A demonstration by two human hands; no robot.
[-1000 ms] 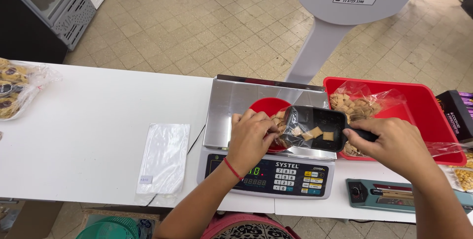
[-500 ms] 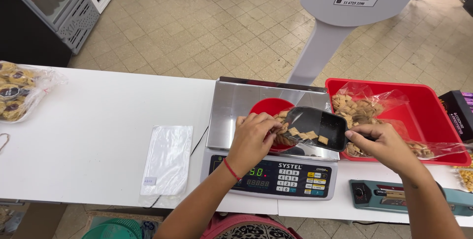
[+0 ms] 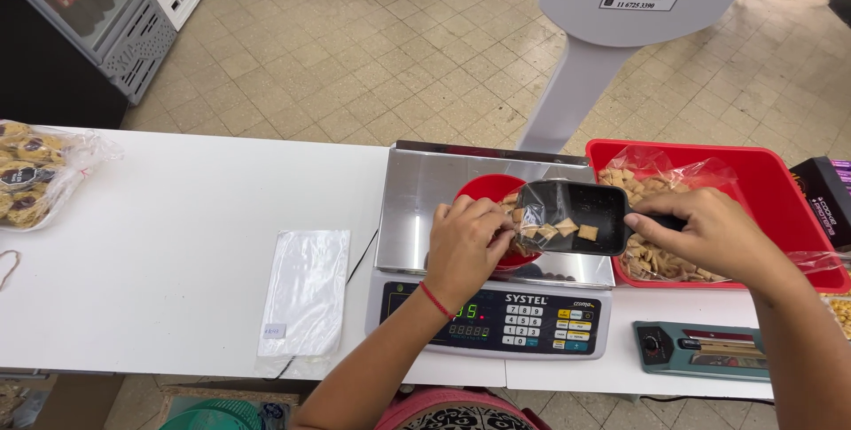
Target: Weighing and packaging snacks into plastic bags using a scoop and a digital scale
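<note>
Nearest, I note the front panel of the weighing scale (image 3: 496, 319), its keypad and green display facing me at the near edge of the white table (image 3: 177, 253); just right of it lies a flat teal bag sealer (image 3: 709, 347). Left of the scale an empty clear plastic bag (image 3: 304, 293) lies flat on the table. Above the panel, my left hand (image 3: 468, 244), a red band at the wrist, is closed in a pinch on the rim of a clear bag (image 3: 532, 222) that sits in a red bowl (image 3: 483, 195) on the steel weighing plate; the bag's mouth is held against the lip of the scoop. My right hand (image 3: 709, 235) is wrapped fully around the handle of a black scoop (image 3: 576, 215), held about level over the bowl's right side, with a few square tan cereal pieces (image 3: 567, 230) lying at its open end next to the bag mouth. Just beyond and under the right hand stands a red bin (image 3: 780, 191) lined with clear plastic and part-filled with the same cereal. At the far left table edge sits a bag of round biscuits (image 3: 27, 173). Farther off, the scale's grey display pole (image 3: 567, 84) rises over a tiled floor (image 3: 372, 58).
</note>
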